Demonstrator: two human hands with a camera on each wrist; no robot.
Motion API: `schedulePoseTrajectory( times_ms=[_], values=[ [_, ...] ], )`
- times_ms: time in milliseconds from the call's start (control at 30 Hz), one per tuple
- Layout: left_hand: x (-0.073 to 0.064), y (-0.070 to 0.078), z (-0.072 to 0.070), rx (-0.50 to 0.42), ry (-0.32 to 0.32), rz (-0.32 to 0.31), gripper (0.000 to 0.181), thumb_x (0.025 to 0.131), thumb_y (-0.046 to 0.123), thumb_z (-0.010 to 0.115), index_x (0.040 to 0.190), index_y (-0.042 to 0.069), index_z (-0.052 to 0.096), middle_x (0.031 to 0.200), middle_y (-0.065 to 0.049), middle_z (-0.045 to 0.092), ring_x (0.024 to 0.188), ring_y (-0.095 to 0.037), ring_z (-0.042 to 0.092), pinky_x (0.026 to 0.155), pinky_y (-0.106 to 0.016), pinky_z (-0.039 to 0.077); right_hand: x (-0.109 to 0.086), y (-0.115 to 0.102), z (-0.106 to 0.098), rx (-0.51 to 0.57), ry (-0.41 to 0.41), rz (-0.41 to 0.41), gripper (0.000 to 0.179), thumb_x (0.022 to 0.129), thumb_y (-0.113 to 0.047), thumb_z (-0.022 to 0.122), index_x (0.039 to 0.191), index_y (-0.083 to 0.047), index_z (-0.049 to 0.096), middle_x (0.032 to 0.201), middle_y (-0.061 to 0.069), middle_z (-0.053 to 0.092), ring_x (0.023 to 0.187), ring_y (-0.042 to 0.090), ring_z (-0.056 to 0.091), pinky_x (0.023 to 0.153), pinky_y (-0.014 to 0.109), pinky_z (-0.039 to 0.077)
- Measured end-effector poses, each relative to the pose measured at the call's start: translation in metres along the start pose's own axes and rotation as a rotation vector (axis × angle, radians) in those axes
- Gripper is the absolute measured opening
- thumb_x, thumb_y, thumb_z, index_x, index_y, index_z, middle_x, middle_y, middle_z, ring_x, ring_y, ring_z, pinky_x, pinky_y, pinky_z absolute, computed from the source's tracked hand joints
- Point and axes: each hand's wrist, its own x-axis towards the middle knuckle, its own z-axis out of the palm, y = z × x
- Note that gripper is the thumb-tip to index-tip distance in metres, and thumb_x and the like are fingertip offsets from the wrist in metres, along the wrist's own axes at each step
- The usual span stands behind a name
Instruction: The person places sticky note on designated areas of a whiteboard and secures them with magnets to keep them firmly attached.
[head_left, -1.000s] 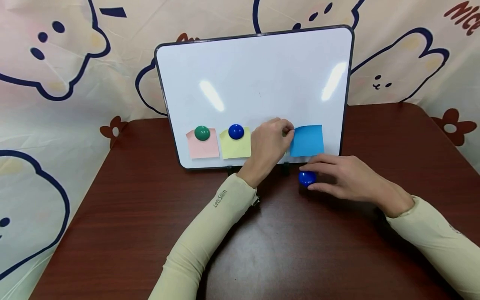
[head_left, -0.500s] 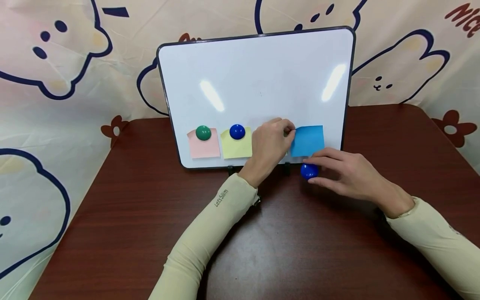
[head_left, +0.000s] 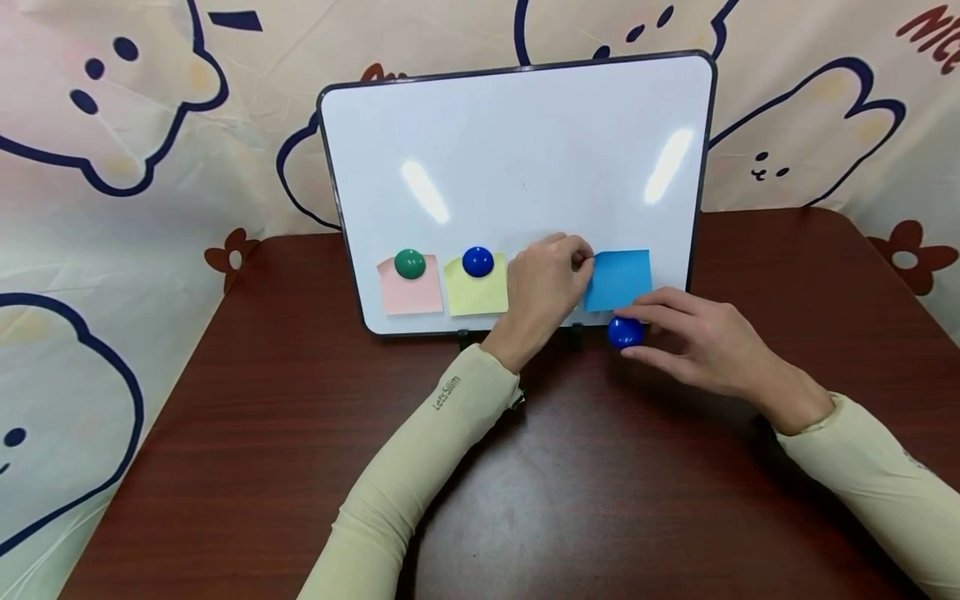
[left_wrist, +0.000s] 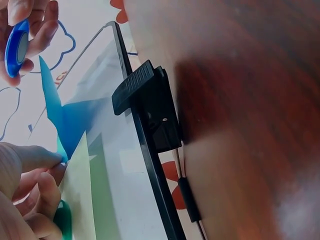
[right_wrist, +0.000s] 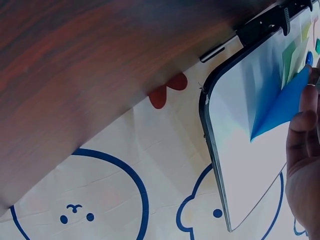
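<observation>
Thumb and finger of my left hand [head_left: 546, 279] pinch the upper left corner of a blue sticky note [head_left: 619, 282] at the whiteboard [head_left: 517, 150]. The note stands away from the board in the left wrist view. My right hand [head_left: 701, 342] holds a round blue magnet [head_left: 626, 332] between thumb and fingers, just below that note; the magnet's flat back [left_wrist: 22, 48] shows in the left wrist view. Beside my left hand, that view also shows a green magnet [left_wrist: 63, 220] and a pale green note [left_wrist: 80, 195], both hidden behind the hand in the head view.
A pink note [head_left: 412, 296] under a green magnet [head_left: 410, 264] and a yellow note [head_left: 477, 297] under another blue magnet [head_left: 477, 262] are on the board's lower left. Black clip feet [left_wrist: 150, 105] support the board on the dark wooden table [head_left: 285, 433]. A printed cloth [head_left: 255, 150] hangs behind.
My right hand has raised the blue magnet a little, up toward the board's lower edge and the blue note. The left hand keeps its pinch on the note's corner.
</observation>
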Motion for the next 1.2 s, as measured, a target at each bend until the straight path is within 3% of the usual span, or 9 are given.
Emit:
schedulePoseTrajectory(
  times_ms=[133, 400, 767, 833, 967, 1067, 1200],
  values=[
    [0.000, 0.000, 0.001, 0.001, 0.004, -0.003, 0.015, 0.094, 0.026, 0.068, 0.097, 0.016, 0.078, 0.089, 0.004, 0.076, 0.075, -0.008, 0.069, 0.061, -0.019, 0.052, 0.001, -0.001, 0.000, -0.024, 0.052, 0.013, 0.057, 0.094, -0.062, 0.053, 0.120, -0.015, 0.072, 0.110, 0.002, 0.068, 0.079, 0.010, 0.068, 0.063, 0.022, 0.056],
    [0.002, -0.001, 0.001, -0.029, -0.010, -0.026, 0.015, 0.094, 0.027, 0.068, 0.098, 0.017, 0.078, 0.091, 0.004, 0.076, 0.078, -0.008, 0.069, 0.061, -0.018, 0.051, 0.002, 0.002, -0.004, -0.100, 0.152, 0.060, 0.062, 0.094, -0.061, 0.053, 0.124, -0.009, 0.069, 0.113, 0.010, 0.066, 0.079, 0.011, 0.062, 0.060, 0.017, 0.053],
    [0.003, -0.002, -0.002, -0.057, -0.006, -0.027, 0.014, 0.094, 0.027, 0.069, 0.097, 0.017, 0.079, 0.090, 0.003, 0.075, 0.079, -0.008, 0.069, 0.062, -0.018, 0.050, 0.005, 0.012, -0.004, -0.071, 0.156, 0.086, 0.062, 0.094, -0.061, 0.053, 0.122, -0.009, 0.070, 0.113, 0.009, 0.067, 0.080, 0.008, 0.056, 0.061, 0.011, 0.049],
    [0.003, -0.002, -0.002, -0.054, 0.003, -0.027, 0.014, 0.094, 0.027, 0.069, 0.097, 0.017, 0.079, 0.091, 0.004, 0.074, 0.079, -0.008, 0.069, 0.062, -0.018, 0.050, 0.006, 0.013, -0.004, -0.073, 0.155, 0.084, 0.061, 0.094, -0.061, 0.053, 0.122, -0.009, 0.070, 0.113, 0.009, 0.066, 0.080, 0.008, 0.056, 0.061, 0.011, 0.049],
    [0.002, -0.002, 0.000, -0.049, 0.019, -0.025, 0.014, 0.094, 0.027, 0.070, 0.097, 0.017, 0.079, 0.093, 0.004, 0.074, 0.080, -0.009, 0.069, 0.062, -0.019, 0.050, 0.006, 0.015, -0.005, -0.072, 0.155, 0.082, 0.050, 0.088, -0.044, 0.074, 0.122, -0.009, 0.070, 0.114, 0.009, 0.066, 0.079, 0.009, 0.056, 0.060, 0.012, 0.049],
    [0.002, -0.003, 0.001, -0.049, 0.030, -0.021, 0.013, 0.093, 0.026, 0.070, 0.096, 0.018, 0.079, 0.094, 0.004, 0.074, 0.080, -0.009, 0.069, 0.061, -0.019, 0.049, 0.006, 0.016, -0.005, -0.072, 0.154, 0.092, 0.049, 0.086, -0.042, 0.076, 0.122, -0.009, 0.070, 0.114, 0.009, 0.066, 0.080, 0.009, 0.056, 0.060, 0.012, 0.049],
    [0.001, -0.003, 0.002, -0.047, 0.043, -0.010, 0.012, 0.093, 0.025, 0.071, 0.096, 0.018, 0.079, 0.094, 0.003, 0.073, 0.079, -0.009, 0.069, 0.059, -0.018, 0.048, 0.005, 0.017, -0.005, -0.084, 0.157, 0.107, 0.059, 0.093, -0.060, 0.056, 0.122, -0.010, 0.070, 0.114, 0.009, 0.066, 0.079, 0.008, 0.055, 0.060, 0.012, 0.048]
  ],
)
